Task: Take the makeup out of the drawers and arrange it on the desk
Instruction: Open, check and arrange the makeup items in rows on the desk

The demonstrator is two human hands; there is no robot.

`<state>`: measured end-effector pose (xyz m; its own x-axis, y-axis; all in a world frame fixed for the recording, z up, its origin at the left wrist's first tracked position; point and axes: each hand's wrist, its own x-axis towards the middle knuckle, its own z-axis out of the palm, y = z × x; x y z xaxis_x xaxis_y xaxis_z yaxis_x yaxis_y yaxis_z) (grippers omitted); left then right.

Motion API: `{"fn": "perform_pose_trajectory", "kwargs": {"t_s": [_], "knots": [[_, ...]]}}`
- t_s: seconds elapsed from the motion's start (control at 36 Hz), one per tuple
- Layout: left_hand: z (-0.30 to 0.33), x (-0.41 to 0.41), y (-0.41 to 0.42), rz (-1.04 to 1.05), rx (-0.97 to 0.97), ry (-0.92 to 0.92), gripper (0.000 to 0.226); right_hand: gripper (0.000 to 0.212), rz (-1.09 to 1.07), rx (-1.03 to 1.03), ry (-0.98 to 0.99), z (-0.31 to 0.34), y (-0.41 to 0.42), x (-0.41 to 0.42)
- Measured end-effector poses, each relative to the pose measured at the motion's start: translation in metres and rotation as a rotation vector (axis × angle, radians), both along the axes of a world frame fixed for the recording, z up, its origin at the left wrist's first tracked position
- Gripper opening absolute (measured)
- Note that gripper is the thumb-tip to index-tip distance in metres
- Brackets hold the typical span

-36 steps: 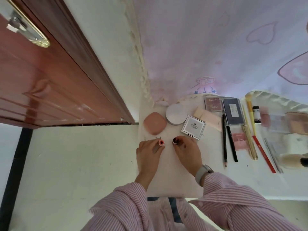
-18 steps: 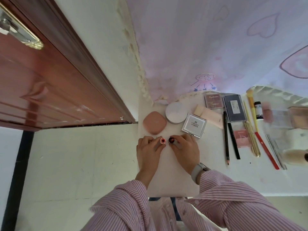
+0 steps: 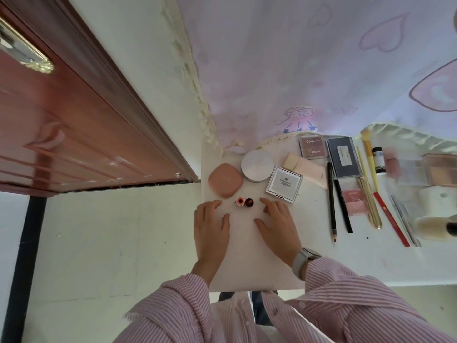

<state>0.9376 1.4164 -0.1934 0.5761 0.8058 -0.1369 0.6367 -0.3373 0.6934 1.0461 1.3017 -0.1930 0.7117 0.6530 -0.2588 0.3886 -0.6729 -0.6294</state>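
Observation:
Two small lip products stand upright side by side on the white desk: a pink one and a dark red one. My left hand lies left of them and my right hand lies right of them. Both hands are relaxed, hold nothing and do not touch the two items. Behind them sit a peach compact, a round white compact and a square white compact.
To the right lie a beige sponge, two eyeshadow palettes, two black pencils, a pink packet, a gold tube, a red pencil and brushes. A brown door stands at left.
Both hands have let go of the two lip products, which they had brought together, and drawn back and apart. The two items now stand alone.

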Motion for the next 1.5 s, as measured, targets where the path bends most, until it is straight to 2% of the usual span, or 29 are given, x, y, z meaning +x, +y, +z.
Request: {"fn": "perform_pose_trajectory", "kwargs": {"t_s": [0.14,0.19,0.28,0.36,0.56,0.67,0.75,0.83,0.92,1.0,1.11,1.22,1.28,1.33,1.39,1.5], "knots": [[0.001,0.007,0.027,0.033,-0.006,-0.001,0.052,0.040,0.029,-0.005,-0.149,-0.005,-0.020,-0.003],[0.001,0.015,0.040,-0.060,0.032,0.029,0.066,0.041,0.081,-0.041,-0.277,-0.010,-0.024,-0.003],[-0.001,0.025,0.053,-0.319,0.130,0.164,0.080,0.038,0.127,-0.076,-0.435,-0.011,-0.029,-0.005],[-0.005,0.029,0.060,-0.453,0.196,0.217,0.079,0.038,0.153,-0.108,-0.502,-0.012,-0.032,-0.005],[-0.006,0.036,0.062,-0.383,0.226,0.200,0.063,0.039,0.169,-0.131,-0.539,-0.017,-0.033,-0.006],[-0.006,0.034,0.060,-0.326,0.151,0.086,0.061,0.039,0.161,-0.140,-0.521,-0.015,-0.032,-0.007],[0.001,0.025,0.058,-0.190,0.072,-0.016,0.063,0.036,0.164,-0.139,-0.487,-0.012,-0.032,-0.005],[0.016,0.009,0.054,-0.039,0.007,-0.133,0.064,0.045,0.183,-0.168,-0.382,-0.005,-0.031,-0.002],[0.035,-0.007,0.050,0.070,-0.061,-0.252,0.066,0.021,0.147,-0.077,-0.272,0.001,-0.034,0.003],[0.061,-0.011,0.046,0.111,-0.085,-0.348,0.065,0.016,0.082,0.078,-0.267,0.019,-0.031,0.009],[0.097,-0.003,0.042,0.026,-0.124,-0.428,0.072,0.014,0.004,0.337,-0.157,0.070,-0.003,0.024],[0.138,0.017,0.039,-0.137,-0.121,-0.481,0.081,0.031,0.062,0.546,-0.002,0.141,0.030,0.036],[0.161,0.029,0.038,-0.220,-0.079,-0.522,0.081,0.024,0.050,0.616,0.098,0.177,0.041,0.041],[0.183,0.040,0.038,-0.275,-0.046,-0.558,0.083,0.017,0.051,0.642,0.154,0.208,0.045,0.047],[0.204,0.050,0.039,-0.306,-0.016,-0.599,0.086,0.021,0.070,0.623,0.135,0.235,0.044,0.055],[0.244,0.065,0.036,-0.377,0.105,-0.686,0.088,0.046,0.117,0.525,0.107,0.278,0.035,0.069]]}}
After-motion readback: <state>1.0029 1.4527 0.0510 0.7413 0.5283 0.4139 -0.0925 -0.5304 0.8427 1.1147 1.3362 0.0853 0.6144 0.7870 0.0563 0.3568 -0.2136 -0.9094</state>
